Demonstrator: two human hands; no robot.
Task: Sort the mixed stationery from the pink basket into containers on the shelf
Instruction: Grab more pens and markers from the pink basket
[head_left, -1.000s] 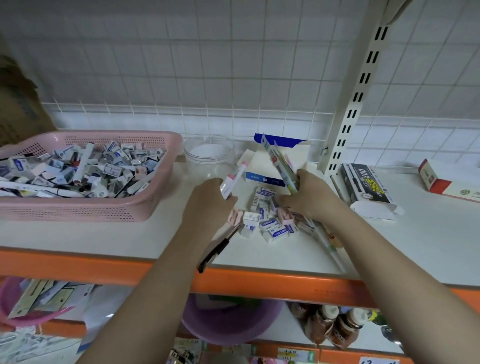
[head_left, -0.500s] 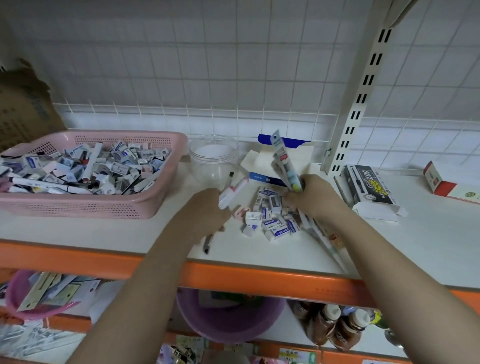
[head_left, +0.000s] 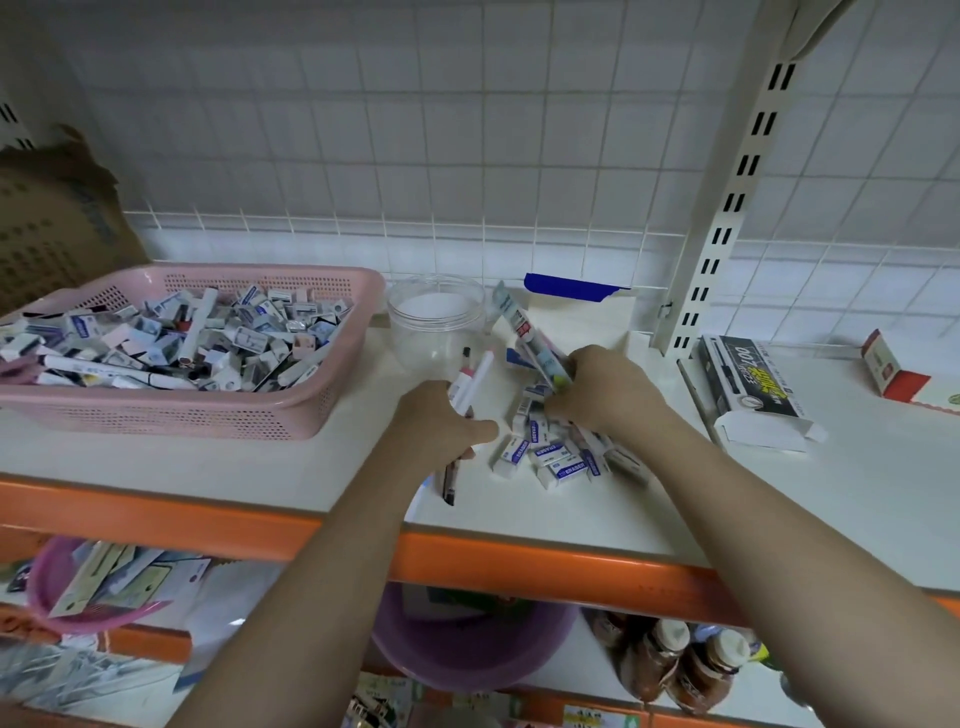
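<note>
Perforated pink plastic basket (head_left: 291, 415), clear jar (head_left: 436, 317)

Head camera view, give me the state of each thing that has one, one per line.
pink basket: full of stationery
clear jar: upright, no lid on it
black pen box: end flap open
left hand: grips pens
right hand: holds packaged pens
erasers: loose pile

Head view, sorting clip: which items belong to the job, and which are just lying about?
Job:
pink basket of mixed stationery
clear jar
eraser pile
pens gripped by left hand
packaged pens held by right hand

Lying about:
black pen box
red-and-white box
cardboard box
</note>
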